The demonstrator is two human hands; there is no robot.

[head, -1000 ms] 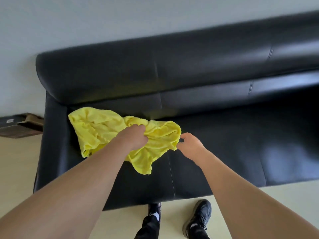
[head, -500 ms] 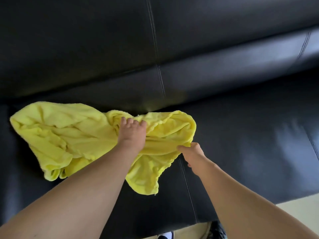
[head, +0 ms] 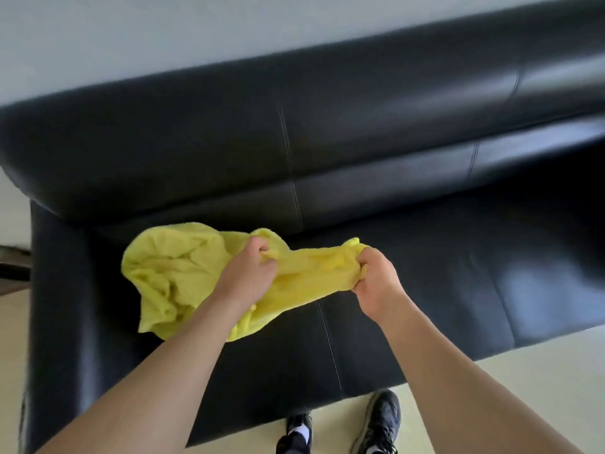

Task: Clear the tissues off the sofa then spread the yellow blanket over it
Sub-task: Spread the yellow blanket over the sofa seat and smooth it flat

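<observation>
A crumpled yellow blanket lies bunched on the left part of the black leather sofa seat. My left hand grips a fold near the blanket's middle. My right hand grips the blanket's right end, and the cloth is pulled taut between the two hands a little above the seat. No tissues are visible on the sofa.
The sofa's left armrest stands beside the blanket and its backrest runs along a pale wall. My black shoes stand on the light floor at the sofa's front edge. A dark low object sits at the far left.
Both hands have closed on the blanket and lifted it. My right hand has pulled its end to the right, stretching the cloth. The camera has drawn back from the sofa.
</observation>
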